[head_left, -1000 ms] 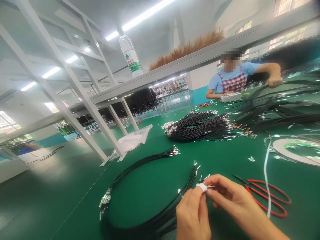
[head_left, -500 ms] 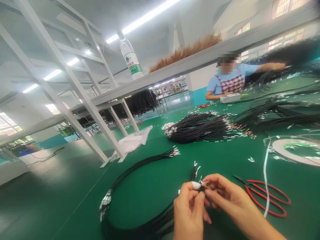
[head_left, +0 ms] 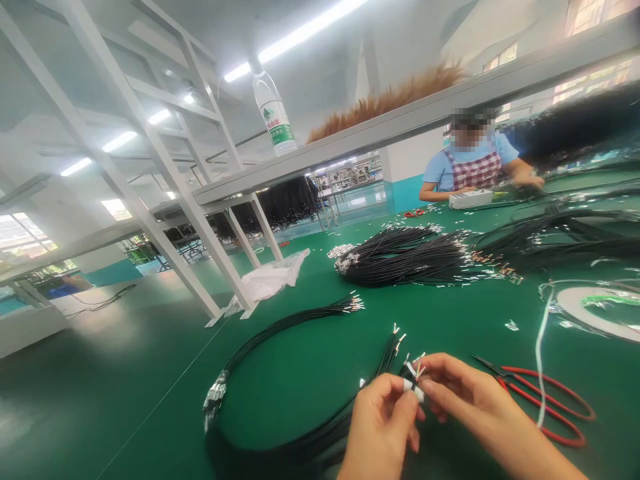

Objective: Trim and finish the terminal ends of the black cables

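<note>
My left hand (head_left: 383,427) and my right hand (head_left: 463,397) meet low in the head view, both pinched on a small white connector (head_left: 411,385) at the end of a black cable. Thin wires with metal tips stick up from the connector. The cable belongs to a looped bundle of black cables (head_left: 280,433) lying on the green table (head_left: 150,400) just left of my hands. A second loose group of cable ends (head_left: 345,307) fans out a little farther back.
Red-handled scissors (head_left: 545,400) lie right of my right hand, crossed by a white cord (head_left: 540,360). A large pile of black cables (head_left: 405,257) sits farther back, a plastic bag (head_left: 270,280) to its left. A seated person in a blue shirt (head_left: 470,167) works across the table. A bottle (head_left: 273,117) stands on the shelf above.
My hands stayed together on the white connector, shifting slightly right and lower in view. The person opposite lowered the outstretched arm from the hanging cables down to the table.
</note>
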Tool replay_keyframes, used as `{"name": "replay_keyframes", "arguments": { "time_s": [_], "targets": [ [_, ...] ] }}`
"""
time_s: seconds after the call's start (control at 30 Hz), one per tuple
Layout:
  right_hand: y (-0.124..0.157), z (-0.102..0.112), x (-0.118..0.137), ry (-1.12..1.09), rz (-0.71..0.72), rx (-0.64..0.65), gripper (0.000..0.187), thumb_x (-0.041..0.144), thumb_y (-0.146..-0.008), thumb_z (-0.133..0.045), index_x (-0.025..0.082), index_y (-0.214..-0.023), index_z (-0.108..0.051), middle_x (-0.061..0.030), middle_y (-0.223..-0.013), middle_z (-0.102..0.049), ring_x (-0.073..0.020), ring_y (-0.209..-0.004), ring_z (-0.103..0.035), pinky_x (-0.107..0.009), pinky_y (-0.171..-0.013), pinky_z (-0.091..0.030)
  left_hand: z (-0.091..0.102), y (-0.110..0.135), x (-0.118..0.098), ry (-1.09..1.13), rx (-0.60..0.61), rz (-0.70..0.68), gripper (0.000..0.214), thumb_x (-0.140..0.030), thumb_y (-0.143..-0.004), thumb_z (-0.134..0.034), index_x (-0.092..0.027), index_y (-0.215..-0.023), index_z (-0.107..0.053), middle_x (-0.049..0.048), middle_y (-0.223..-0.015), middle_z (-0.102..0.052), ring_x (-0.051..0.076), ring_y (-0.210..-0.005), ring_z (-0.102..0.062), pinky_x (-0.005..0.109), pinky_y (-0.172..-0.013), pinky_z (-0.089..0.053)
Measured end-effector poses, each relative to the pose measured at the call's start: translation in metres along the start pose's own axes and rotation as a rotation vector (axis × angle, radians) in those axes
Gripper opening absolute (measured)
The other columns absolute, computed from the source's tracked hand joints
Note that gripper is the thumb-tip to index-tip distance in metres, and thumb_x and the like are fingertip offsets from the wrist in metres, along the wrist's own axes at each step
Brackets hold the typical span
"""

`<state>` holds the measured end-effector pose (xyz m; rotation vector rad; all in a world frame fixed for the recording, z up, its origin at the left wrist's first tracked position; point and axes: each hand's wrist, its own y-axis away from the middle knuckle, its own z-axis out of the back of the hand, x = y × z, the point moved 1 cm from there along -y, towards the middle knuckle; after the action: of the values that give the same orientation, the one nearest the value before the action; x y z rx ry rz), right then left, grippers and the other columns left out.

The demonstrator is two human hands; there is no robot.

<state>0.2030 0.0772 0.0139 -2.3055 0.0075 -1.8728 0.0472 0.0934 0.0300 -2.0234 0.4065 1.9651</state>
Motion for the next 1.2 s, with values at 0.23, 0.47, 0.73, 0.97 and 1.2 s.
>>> {"name": "replay_keyframes", "arguments": {
  "time_s": [0.23,0.47,0.73,0.97,1.2],
  "targets": [
    [0.005,-0.008,0.011,0.090,-0.045,-0.091,0.032,0.050,-0.080,-0.067,0.020,-0.072,-0.066,0.0053,-0.057,-0.055,-0.0101,-0.048,-0.049,-0.021,-0.046,-0.042,-0.004,0.006,-0.009,-0.092,-0.054,-0.023,0.034,-0.046,-0.077,-0.066,-0.014,-0.074,-0.058,-0.0011,-0.060,-0.054,0.007,-0.047,-0.044,0.019,-0.047,-0.037],
    [0.012,-0.017,0.015,0.124,-0.105,-0.169,0.037,0.057,-0.076,-0.066,0.021,-0.066,-0.061,0.0067,-0.048,-0.049,-0.0092,-0.040,-0.039,-0.020,-0.039,-0.030,-0.004,0.004,-0.007,-0.146,-0.197,-0.061,0.017,-0.031,-0.078,-0.061,-0.015,-0.072,-0.059,-0.0023,-0.058,-0.053,0.009,-0.052,-0.042,0.021,-0.050,-0.035],
    [0.013,-0.007,0.014,0.339,-0.076,-0.130,0.033,0.057,-0.082,-0.058,0.025,-0.075,-0.065,0.0026,-0.068,-0.056,-0.0160,-0.062,-0.051,-0.022,-0.055,-0.043,-0.002,0.004,-0.005,-0.252,-0.337,-0.113,0.012,-0.023,-0.079,-0.060,-0.016,-0.070,-0.061,-0.0013,-0.063,-0.057,0.011,-0.057,-0.047,0.021,-0.055,-0.039],
    [0.012,-0.004,0.005,0.341,-0.002,-0.136,0.025,0.049,-0.085,-0.059,0.026,-0.086,-0.067,-0.0012,-0.082,-0.071,-0.0214,-0.079,-0.064,-0.022,-0.070,-0.051,-0.004,0.007,-0.004,-0.374,-0.363,-0.195,0.012,-0.021,-0.081,-0.059,-0.016,-0.071,-0.063,0.0020,-0.068,-0.064,0.014,-0.062,-0.055,0.022,-0.059,-0.043],
    [0.011,-0.010,0.010,0.273,0.035,-0.152,0.021,0.045,-0.085,-0.062,0.025,-0.083,-0.068,-0.0015,-0.083,-0.072,-0.0215,-0.082,-0.066,-0.022,-0.074,-0.052,-0.007,0.009,-0.010,-0.447,-0.354,-0.208,0.014,-0.022,-0.083,-0.060,-0.017,-0.071,-0.065,0.0027,-0.069,-0.066,0.016,-0.065,-0.059,0.023,-0.061,-0.045]
  ]
}}
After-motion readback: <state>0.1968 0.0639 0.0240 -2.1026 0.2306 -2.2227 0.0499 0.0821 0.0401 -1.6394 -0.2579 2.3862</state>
